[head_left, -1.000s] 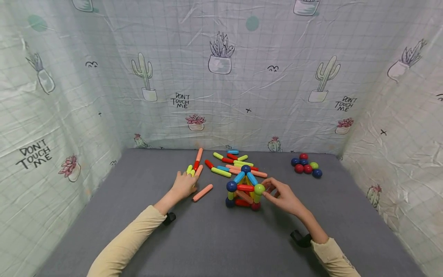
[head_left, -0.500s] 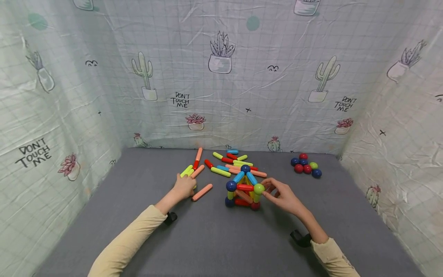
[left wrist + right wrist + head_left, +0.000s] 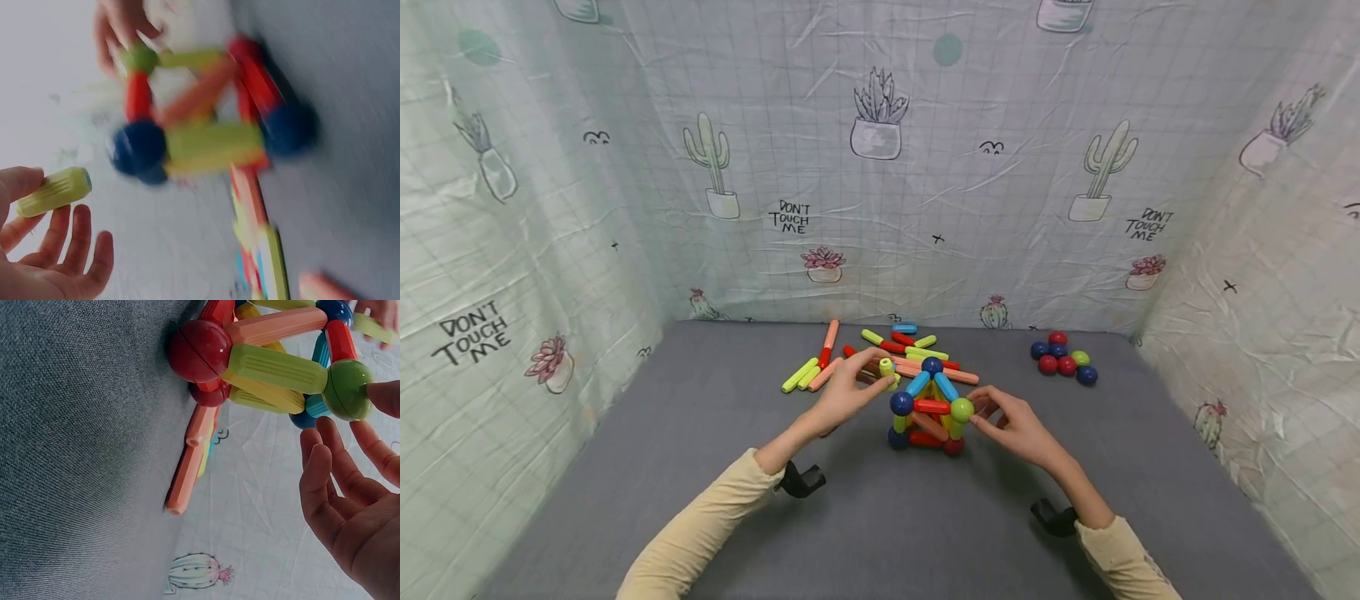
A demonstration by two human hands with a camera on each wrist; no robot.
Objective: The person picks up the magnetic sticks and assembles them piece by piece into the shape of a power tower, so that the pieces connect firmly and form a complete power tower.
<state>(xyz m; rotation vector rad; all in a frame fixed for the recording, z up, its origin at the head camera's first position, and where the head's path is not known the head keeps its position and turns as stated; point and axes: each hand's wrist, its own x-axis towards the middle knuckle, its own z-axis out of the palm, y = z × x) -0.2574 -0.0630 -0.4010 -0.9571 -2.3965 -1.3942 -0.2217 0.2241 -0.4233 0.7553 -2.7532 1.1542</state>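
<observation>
A frame of coloured sticks and balls point(image 3: 932, 407) stands on the grey table, square at the front with blue sticks sloping up to a dark blue ball point(image 3: 932, 365). My left hand point(image 3: 844, 398) pinches a yellow-green building stick point(image 3: 56, 192) between thumb and fingers, in the air left of the frame; its other fingers are spread. At the frame's upper right corner, my right hand point(image 3: 1017, 427) holds a green ball point(image 3: 349, 389) between thumb and fingertip. That ball joins a red stick point(image 3: 340, 341) and a yellow-green upright point(image 3: 278, 369).
Loose red, yellow-green, blue and salmon sticks point(image 3: 928, 353) lie behind the frame. More yellow-green sticks point(image 3: 800, 375) lie at the left. A cluster of red, blue and green balls point(image 3: 1067, 366) sits at the back right. A printed cloth point(image 3: 880, 233) hangs behind the table.
My left hand has lifted a yellow-green stick off the left-hand group and carried it right, up beside the frame. My right hand stays at the green ball.
</observation>
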